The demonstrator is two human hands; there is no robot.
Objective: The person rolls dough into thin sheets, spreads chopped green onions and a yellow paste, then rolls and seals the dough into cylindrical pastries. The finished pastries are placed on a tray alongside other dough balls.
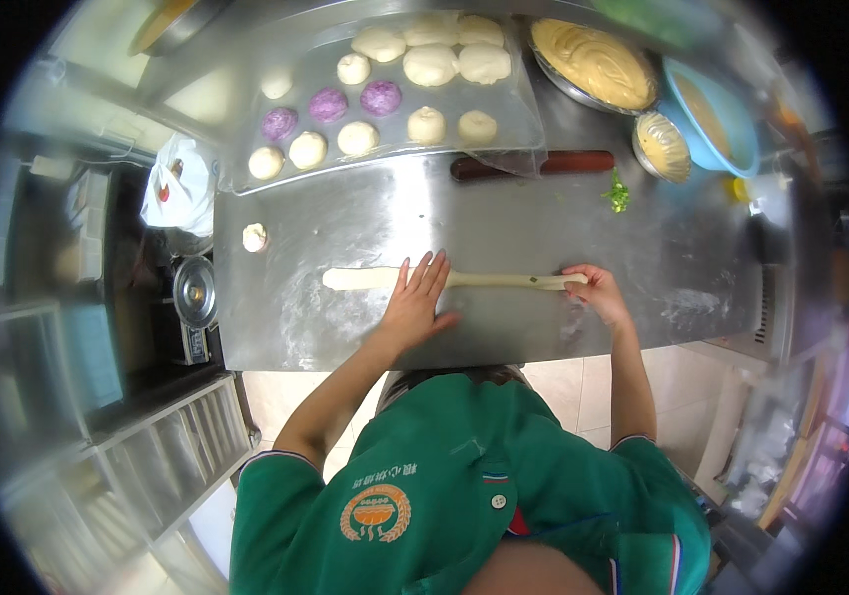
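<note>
A long, narrow strip of pale dough (502, 280) lies across the steel worktable (513, 327) before me. Its left part is broad and flat, while the right part is narrower and looks folded or rolled. A small green bit shows near the right end. My left hand (417, 301) rests flat across the strip near its middle, thumb out to the side, hiding the dough underneath. At the right end, my right hand (600, 292) pinches the dough between thumb and fingers.
Behind the strip lies a red-brown rolling pin (577, 161), partly under plastic film. A film-covered tray (238, 186) carries several white and purple dough balls. Chopped greens (617, 195), a fluted tin (662, 149), a blue bowl (748, 145) and a metal bowl (569, 93) stand right. One dough lump (254, 238) sits left.
</note>
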